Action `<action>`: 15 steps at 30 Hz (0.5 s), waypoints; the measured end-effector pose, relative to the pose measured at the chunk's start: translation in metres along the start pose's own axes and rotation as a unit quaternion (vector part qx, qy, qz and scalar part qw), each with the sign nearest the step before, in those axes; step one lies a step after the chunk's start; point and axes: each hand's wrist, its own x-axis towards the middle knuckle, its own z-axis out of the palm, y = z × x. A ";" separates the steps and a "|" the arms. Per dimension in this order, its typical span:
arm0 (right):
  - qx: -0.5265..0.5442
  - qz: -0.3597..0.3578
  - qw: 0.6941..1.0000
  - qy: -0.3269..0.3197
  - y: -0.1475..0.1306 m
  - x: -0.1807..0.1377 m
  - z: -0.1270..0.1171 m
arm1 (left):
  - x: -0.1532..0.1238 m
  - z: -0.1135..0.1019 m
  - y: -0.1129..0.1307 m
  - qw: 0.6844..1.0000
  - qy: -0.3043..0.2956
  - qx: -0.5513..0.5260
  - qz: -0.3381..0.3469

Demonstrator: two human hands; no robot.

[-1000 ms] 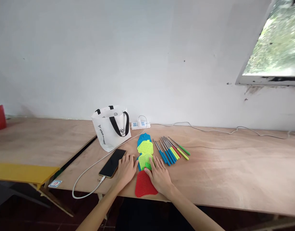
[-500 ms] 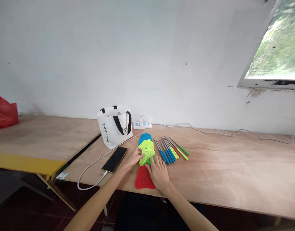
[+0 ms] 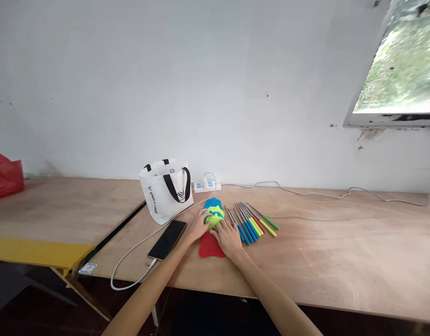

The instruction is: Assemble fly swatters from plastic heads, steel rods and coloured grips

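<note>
A row of overlapping plastic mesh fly swatter heads runs away from me on the table. At its far end is a blue head (image 3: 212,202); in the middle are yellow-green heads (image 3: 213,222) with a blue strip showing between them, and nearest me lies a red head (image 3: 210,246). My left hand (image 3: 198,227) grips the left edge of the yellow-green heads with bent fingers. On the right side, my right hand (image 3: 229,239) has its fingers on the yellow-green heads and its thumb by the red one. The fingers partly cover the pieces.
Several thin metal rods with coloured grips (image 3: 251,226) lie right of the heads. To the left are a phone (image 3: 167,240) on a white charging cable (image 3: 133,247) and a white tote bag (image 3: 164,198). A power strip (image 3: 202,187) sits by the wall.
The red head and the near yellow-green ones have moved away from me, bunching the row closer together. A green edge now shows under the red head. My hands have moved forward with them.
</note>
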 end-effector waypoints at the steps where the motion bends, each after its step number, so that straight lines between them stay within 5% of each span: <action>1: 0.001 0.001 1.000 0.003 0.001 0.002 -0.002 | -0.002 0.000 -0.002 1.000 0.005 0.009 0.006; 8: 0.037 0.020 0.999 0.015 0.001 -0.009 -0.011 | -0.016 0.009 -0.012 0.999 0.029 0.045 0.002; 15: 0.053 0.011 0.995 -0.085 -0.019 -0.033 0.004 | 0.011 0.019 -0.020 0.996 -0.004 0.080 -0.032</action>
